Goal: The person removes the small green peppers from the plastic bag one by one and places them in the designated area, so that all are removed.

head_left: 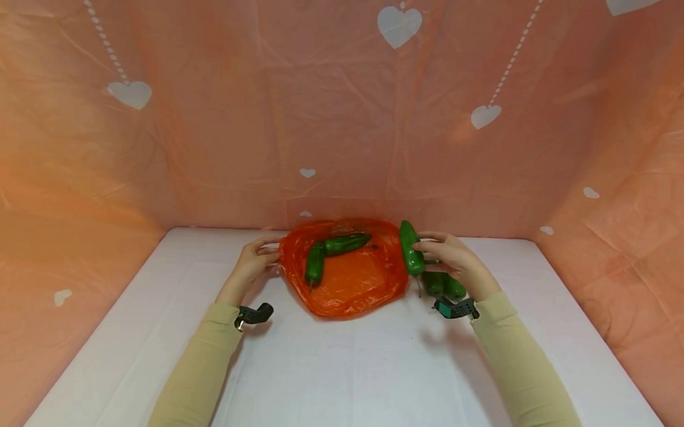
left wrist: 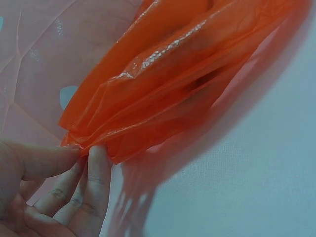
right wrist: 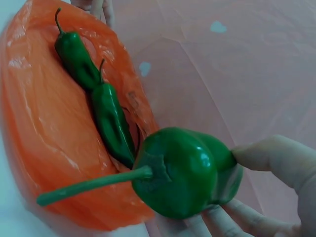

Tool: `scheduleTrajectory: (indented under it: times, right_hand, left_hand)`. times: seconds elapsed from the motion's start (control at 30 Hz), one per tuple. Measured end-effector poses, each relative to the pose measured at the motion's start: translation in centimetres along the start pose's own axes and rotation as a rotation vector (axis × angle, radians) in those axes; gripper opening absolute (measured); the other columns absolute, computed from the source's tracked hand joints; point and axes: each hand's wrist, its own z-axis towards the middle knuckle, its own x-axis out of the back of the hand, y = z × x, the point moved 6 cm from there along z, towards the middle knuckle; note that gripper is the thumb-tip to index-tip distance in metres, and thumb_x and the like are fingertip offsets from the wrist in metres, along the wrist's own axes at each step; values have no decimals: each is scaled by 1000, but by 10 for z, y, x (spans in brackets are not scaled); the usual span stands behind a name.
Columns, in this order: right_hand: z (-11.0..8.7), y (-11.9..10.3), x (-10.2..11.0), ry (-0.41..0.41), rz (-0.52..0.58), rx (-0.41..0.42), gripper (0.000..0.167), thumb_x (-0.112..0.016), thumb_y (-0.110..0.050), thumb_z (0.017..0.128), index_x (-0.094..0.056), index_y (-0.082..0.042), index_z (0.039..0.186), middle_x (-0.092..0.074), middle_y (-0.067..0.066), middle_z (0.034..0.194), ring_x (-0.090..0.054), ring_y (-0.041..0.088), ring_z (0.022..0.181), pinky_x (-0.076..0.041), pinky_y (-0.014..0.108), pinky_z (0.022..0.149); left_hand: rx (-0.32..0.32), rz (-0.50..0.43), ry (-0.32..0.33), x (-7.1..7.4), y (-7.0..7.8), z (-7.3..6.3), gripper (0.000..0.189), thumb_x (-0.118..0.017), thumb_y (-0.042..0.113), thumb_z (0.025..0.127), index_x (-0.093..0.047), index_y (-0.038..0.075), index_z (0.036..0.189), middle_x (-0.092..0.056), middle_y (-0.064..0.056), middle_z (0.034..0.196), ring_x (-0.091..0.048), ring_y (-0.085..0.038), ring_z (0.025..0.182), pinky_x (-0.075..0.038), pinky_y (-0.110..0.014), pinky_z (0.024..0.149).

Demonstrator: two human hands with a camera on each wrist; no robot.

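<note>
My left hand (head_left: 257, 259) pinches the left rim of an orange plastic bag (head_left: 353, 295), thumb and fingertips closed on a fold of it in the left wrist view. The bag lies spread with its mouth facing up. Inside it, two green peppers rest end to end, one upright in the head view (head_left: 314, 264) and one lying sideways (head_left: 346, 244). My right hand (head_left: 454, 254) grips another green pepper (right wrist: 177, 173) between thumb and fingers, raised at the bag's right rim, its stem pointing down and toward me.
More green peppers (head_left: 454, 287) lie on the white table (head_left: 336, 376) under my right hand, partly hidden by it. An orange cloth with white hearts (head_left: 345, 125) hangs behind and at both sides. Dark straps with devices (head_left: 454, 307) sit on both wrists.
</note>
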Motion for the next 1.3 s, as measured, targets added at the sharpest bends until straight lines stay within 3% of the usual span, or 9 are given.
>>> scheduleTrajectory:
  times: [0.23, 0.43, 0.53, 0.7, 0.93, 1.1, 1.3]
  right_hand:
    - [-4, -1, 15, 5, -4, -3, 62, -60, -23, 95, -32, 1, 145, -46, 21, 132, -49, 37, 116, -50, 40, 91]
    - [-6, 0, 30, 53, 7, -24, 64, -61, -20, 94, -30, 1, 147, -45, 21, 131, -57, 27, 104, -52, 36, 88]
    - [-9, 2, 36, 54, -1, -25, 65, -60, -21, 95, -27, 3, 147, -42, 23, 134, -56, 27, 106, -51, 36, 90]
    - [-14, 4, 46, 42, -8, -19, 67, -57, -23, 97, -23, 4, 148, -38, 23, 138, -53, 27, 111, -50, 36, 92]
    - [-19, 12, 60, 45, -48, -11, 66, -52, -27, 99, -22, 7, 147, -37, 24, 139, -45, 36, 121, -49, 37, 94]
    - [-20, 20, 68, 53, -51, -29, 66, -53, -25, 99, -22, 6, 147, -31, 27, 144, -50, 29, 116, -50, 33, 91]
    - [-25, 28, 79, 64, -89, -38, 61, -51, -27, 100, -28, 6, 145, -37, 24, 139, -52, 29, 112, -52, 30, 87]
  left_hand:
    - [-69, -60, -28, -2, 6, -6, 38, -58, -3, 92, -52, -5, 129, -64, -12, 93, -65, -17, 69, -57, -29, 63]
    - [-8, -6, 0, -1, 2, -1, 42, -54, -3, 94, -47, -3, 136, -64, -14, 100, -65, -13, 72, -58, -33, 71]
    - [8, 2, 6, 1, 0, 1, 43, -53, -3, 95, -46, -3, 137, -64, -12, 99, -65, -12, 72, -57, -34, 72]
    - [-7, 1, 2, 0, 1, 0, 43, -54, -4, 94, -46, -3, 136, -64, -8, 94, -64, -13, 71, -57, -32, 70]
    - [-4, 0, 6, 0, 1, 0, 43, -54, -4, 94, -46, -3, 136, -64, -10, 97, -64, -13, 71, -57, -32, 71]
    - [-13, 3, 6, 0, 0, 0, 43, -55, -3, 94, -46, -4, 136, -64, -13, 99, -64, -14, 71, -57, -32, 70]
    - [-17, 5, 7, -1, 1, 0, 43, -55, -4, 94, -47, -4, 136, -64, -14, 100, -64, -13, 71, -57, -32, 70]
